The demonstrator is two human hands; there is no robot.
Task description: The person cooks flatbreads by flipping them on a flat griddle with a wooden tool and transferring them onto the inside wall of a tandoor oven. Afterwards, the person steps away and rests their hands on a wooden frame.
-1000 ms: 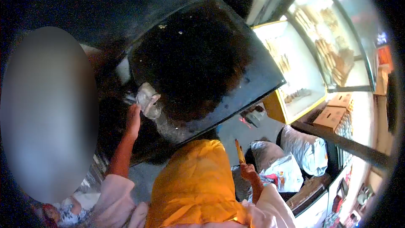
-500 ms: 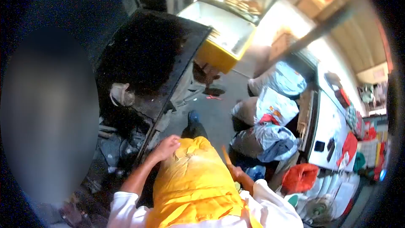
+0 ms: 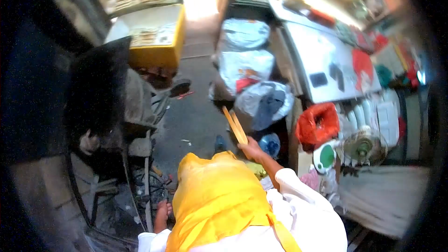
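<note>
My right hand (image 3: 250, 148) is closed around a pair of light wooden tongs (image 3: 234, 125), whose two arms stand slightly apart and point forward. My left hand (image 3: 163, 208) hangs low beside my yellow apron (image 3: 219, 196), its fingers loosely bent and nothing visible in them. It is near a dark metal stand (image 3: 148, 182). Just beyond the tongs sits a whitish plastic bag (image 3: 264, 105), and a blue translucent plastic item (image 3: 269, 145) is beside my right wrist.
Two more bulging bags (image 3: 246, 67) line the floor's right side. Beyond them is a white table (image 3: 308, 56) with a dark phone-like object. A red bag (image 3: 317, 123) and a fan (image 3: 363, 149) are at right. Ahead left, a yellow-sided case (image 3: 176, 42) holds flat breads; a black-topped station (image 3: 95, 98) stands nearer.
My view has turned to the right. My right hand has swung the tongs out forward, and their two arms now show. My left hand has dropped from the apron front to my side.
</note>
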